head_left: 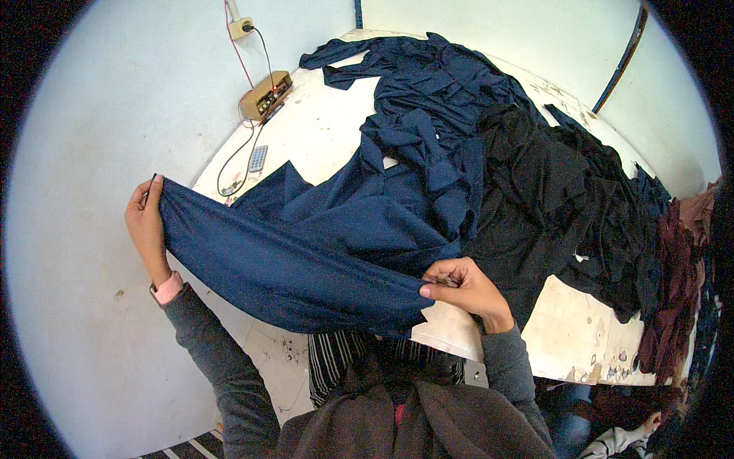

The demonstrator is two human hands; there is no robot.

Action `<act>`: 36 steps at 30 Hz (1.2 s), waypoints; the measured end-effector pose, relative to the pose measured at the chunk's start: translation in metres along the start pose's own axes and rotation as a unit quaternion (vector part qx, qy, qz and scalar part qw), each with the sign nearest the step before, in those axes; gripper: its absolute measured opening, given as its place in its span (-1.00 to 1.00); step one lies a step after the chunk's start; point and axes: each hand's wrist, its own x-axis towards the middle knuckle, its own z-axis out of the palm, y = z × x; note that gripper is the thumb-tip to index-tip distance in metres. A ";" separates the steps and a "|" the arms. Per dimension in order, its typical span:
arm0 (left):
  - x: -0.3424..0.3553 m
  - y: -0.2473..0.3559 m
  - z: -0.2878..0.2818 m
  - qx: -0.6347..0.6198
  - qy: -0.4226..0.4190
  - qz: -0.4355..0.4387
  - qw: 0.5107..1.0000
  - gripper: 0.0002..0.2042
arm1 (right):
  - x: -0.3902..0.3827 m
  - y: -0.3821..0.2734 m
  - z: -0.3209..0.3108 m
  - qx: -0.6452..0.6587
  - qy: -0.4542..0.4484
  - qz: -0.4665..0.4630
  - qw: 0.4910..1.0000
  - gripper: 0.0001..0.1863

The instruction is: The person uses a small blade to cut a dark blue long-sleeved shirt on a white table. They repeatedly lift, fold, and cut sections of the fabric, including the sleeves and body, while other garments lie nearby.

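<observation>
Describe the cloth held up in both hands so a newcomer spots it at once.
Find the white table. At its near left side, the left hand and right hand hold the navy cloth stretched between them, its lower edge bowing down. What sets it apart is its smooth, spread surface, unlike the crumpled navy heap beyond it and the black heap to the right.

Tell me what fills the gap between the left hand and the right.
Navy cloth, in the head view: it spans the whole gap, pinched by the left hand and the right hand, its near edge sagging.
</observation>
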 end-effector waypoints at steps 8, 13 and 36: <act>-0.139 0.108 0.068 -0.076 -0.365 0.233 0.898 -0.67 | 0.023 -0.038 0.036 -0.074 0.014 -0.091 0.993 -0.86; -0.153 0.144 0.036 -0.153 -0.559 0.011 0.815 -0.81 | 0.043 -0.054 0.064 0.079 -0.038 -0.113 0.990 -0.87; -0.055 0.026 0.003 -0.336 -0.029 -0.124 0.933 -0.55 | -0.028 -0.027 -0.079 -0.191 0.224 -0.104 0.950 -0.86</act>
